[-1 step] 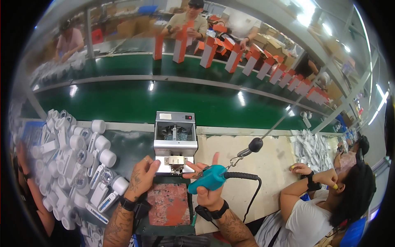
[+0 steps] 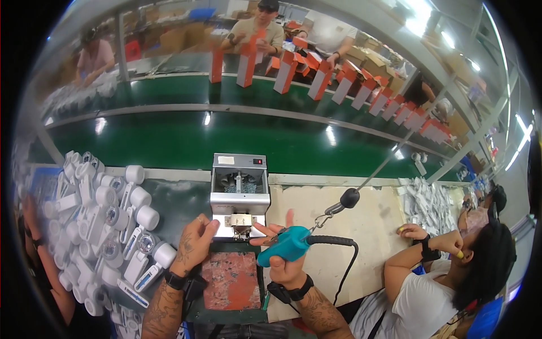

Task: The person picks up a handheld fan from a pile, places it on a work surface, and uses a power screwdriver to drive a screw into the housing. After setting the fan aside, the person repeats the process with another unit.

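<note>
My right hand [image 2: 291, 271] grips a teal electric screwdriver [image 2: 285, 244], its thumb on the near side and some fingers stretched past the tool toward the feeder. The driver tilts down to the left; its tip is hidden. Straight ahead stands a silver screw feeder [image 2: 241, 206] with small screws in its open bin and a metal outlet block [image 2: 241, 220] at the front. My left hand [image 2: 195, 243] is by the feeder's left front corner, fingers bent and closed, their inner side hidden. A worn red pad [image 2: 231, 281] lies between my forearms.
White handheld parts with round heads [image 2: 110, 226] are heaped at left. A cord and cable hook [image 2: 322, 220] hang from the screwdriver. A co-worker [image 2: 418, 282] sits at right, near a pile of white parts [image 2: 429, 209]. Beyond runs a green conveyor [image 2: 169, 135] with orange-and-white boxes [image 2: 285, 73].
</note>
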`<state>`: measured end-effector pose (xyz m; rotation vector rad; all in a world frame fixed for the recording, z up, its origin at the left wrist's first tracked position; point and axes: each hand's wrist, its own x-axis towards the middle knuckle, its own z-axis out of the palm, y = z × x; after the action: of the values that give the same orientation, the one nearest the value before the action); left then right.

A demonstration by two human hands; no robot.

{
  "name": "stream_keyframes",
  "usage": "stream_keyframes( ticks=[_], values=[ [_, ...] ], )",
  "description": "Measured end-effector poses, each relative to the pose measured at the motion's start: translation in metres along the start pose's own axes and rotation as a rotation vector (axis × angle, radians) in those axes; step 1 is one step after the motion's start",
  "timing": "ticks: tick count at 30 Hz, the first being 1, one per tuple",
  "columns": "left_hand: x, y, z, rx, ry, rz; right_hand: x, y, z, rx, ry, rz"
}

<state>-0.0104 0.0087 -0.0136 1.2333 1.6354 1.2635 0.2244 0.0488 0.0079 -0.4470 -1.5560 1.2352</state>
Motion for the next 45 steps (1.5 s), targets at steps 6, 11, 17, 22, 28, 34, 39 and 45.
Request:
stream_keyframes(
  ticks=[6, 11, 17, 22, 28, 34, 39, 45],
  values=[
    [0.003, -0.006, -0.004, -0.018, 0.002, -0.011, 0.000, 0.016, -0.001, 0.019, -0.104, 0.028],
    [0.007, -0.008, -0.005, -0.045, -0.005, -0.009, 0.000, 0.020, 0.001, 0.050, -0.095, 0.016],
    [0.012, -0.016, -0.006, -0.022, 0.007, 0.005, 0.016, 0.016, 0.002, -0.135, -0.143, 0.039],
    [0.013, -0.014, -0.006, -0.011, 0.018, 0.012, 0.027, 0.016, -0.011, -0.572, -0.220, -0.193],
    [0.014, -0.012, -0.003, -0.011, 0.025, 0.027, 0.022, 0.011, -0.003, -0.420, -0.085, -0.134],
    [0.008, 0.006, 0.012, -0.018, 0.063, 0.038, 0.016, -0.007, -0.006, -0.111, -0.015, -0.070],
    [0.008, 0.016, 0.016, -0.008, 0.019, 0.050, 0.014, -0.007, -0.019, -0.188, -0.034, -0.037],
    [0.004, 0.018, 0.016, -0.064, 0.020, 0.009, 0.017, 0.002, -0.029, -0.407, -0.124, -0.212]
  ],
)
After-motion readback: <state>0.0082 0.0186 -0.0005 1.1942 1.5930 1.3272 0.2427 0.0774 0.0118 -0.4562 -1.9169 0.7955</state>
